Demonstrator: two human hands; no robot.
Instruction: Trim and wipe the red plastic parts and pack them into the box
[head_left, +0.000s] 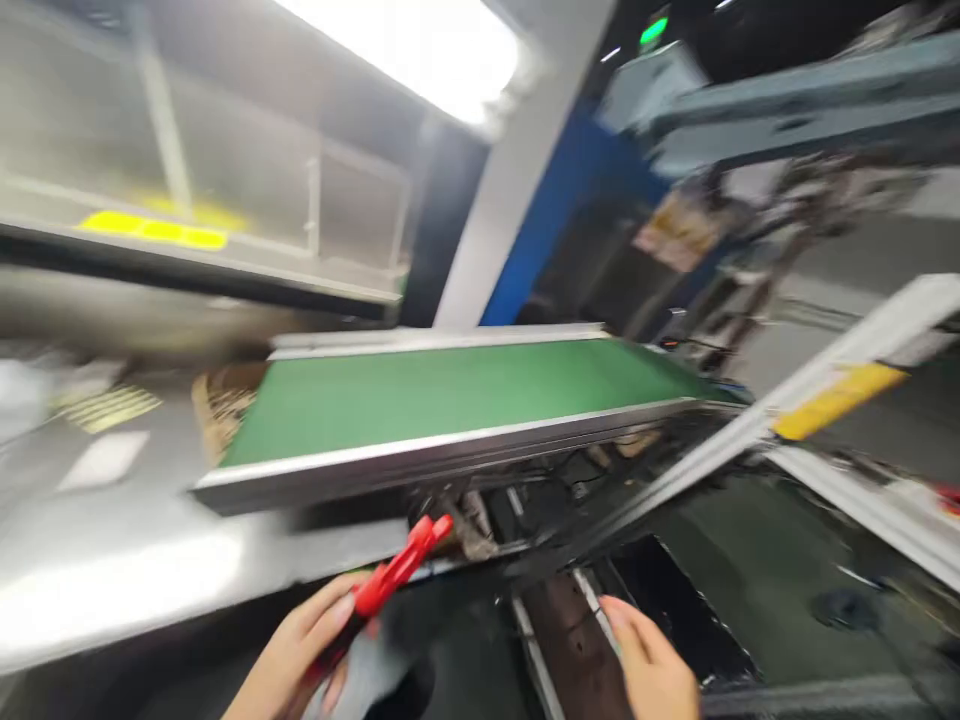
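My left hand, low in the head view left of centre, is wrapped round a red tool with a dark lower part. The tool points up and to the right, just in front of a green conveyor belt. At the lower right, my right hand has its fingers pressed together near a thin light strip. Blur hides whether anything small is between those fingers. A gap separates the two hands.
A shiny metal table with a white card and yellow striped sheet lies left. A cardboard box stands at the belt's left end. A white frame bar with a yellow label slants across the right.
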